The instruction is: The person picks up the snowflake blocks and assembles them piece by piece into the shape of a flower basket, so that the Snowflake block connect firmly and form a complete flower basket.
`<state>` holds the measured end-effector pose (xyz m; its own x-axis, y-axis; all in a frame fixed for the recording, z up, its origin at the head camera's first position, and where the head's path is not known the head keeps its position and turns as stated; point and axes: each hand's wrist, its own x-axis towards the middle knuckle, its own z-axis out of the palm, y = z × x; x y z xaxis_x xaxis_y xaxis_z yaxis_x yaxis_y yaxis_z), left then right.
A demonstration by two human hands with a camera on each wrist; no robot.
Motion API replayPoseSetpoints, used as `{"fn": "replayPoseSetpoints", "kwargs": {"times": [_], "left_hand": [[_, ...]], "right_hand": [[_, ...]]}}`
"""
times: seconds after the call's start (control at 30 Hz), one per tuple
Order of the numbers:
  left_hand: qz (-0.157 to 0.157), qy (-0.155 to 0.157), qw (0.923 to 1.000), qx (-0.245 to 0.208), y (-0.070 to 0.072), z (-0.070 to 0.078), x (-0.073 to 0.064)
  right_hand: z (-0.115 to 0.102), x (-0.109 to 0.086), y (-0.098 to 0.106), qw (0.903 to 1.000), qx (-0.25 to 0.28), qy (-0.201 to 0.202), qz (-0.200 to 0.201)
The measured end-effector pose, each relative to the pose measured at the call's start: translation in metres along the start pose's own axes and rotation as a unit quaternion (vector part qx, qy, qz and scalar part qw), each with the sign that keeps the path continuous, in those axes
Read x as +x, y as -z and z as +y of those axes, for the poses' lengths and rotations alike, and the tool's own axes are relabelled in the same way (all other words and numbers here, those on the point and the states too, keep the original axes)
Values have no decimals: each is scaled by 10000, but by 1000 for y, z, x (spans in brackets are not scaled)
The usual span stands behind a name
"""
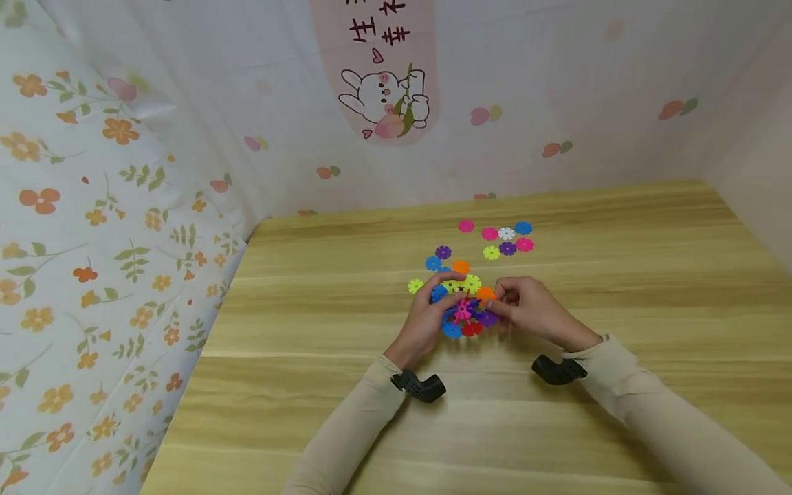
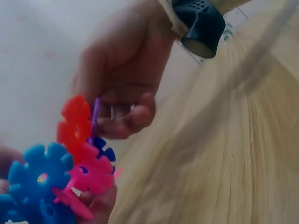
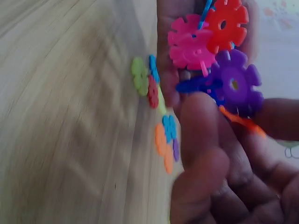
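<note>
My left hand [image 1: 423, 324] grips a cluster of interlocked plastic snowflake discs [image 1: 462, 311] held above the table. The cluster shows pink, blue, red and purple discs. On its right side my right hand [image 1: 537, 311] pinches an orange snowflake disc [image 1: 486, 294] between thumb and fingers. In the right wrist view that orange disc [image 3: 244, 122] is seen edge-on against the purple disc [image 3: 236, 83]; whether it is slotted in, I cannot tell. The left wrist view shows a blue disc [image 2: 42, 170] and a red disc [image 2: 76, 122] on the cluster, with the left fingers partly hidden beneath.
Loose discs lie on the wooden table [image 1: 297, 309] beyond the hands, among them a yellow-green disc [image 1: 415, 286] and a purple disc [image 1: 443, 252]. Farther back right sit several more, including a white disc [image 1: 506, 234]. Patterned curtains [image 1: 247, 103] border the table's back and left.
</note>
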<state>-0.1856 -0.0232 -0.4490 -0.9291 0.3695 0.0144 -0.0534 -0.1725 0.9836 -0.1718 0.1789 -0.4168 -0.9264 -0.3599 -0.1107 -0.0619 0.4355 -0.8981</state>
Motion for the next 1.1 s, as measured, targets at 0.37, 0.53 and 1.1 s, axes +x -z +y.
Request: {"fn": "replayPoseSetpoints", "kwargs": {"times": [0.37, 0.53, 1.1], "left_hand": [[-572, 1310, 9299, -3390, 15, -1, -1], [-556, 1474, 9170, -3664, 15, 2, -4], [-562, 434, 9970, -301, 5, 4, -3]], "right_hand": [[12, 1, 8, 9989, 434, 16, 180], [7, 3, 5, 9983, 503, 270, 97], [-7, 3, -1, 9944, 247, 843, 590]]}}
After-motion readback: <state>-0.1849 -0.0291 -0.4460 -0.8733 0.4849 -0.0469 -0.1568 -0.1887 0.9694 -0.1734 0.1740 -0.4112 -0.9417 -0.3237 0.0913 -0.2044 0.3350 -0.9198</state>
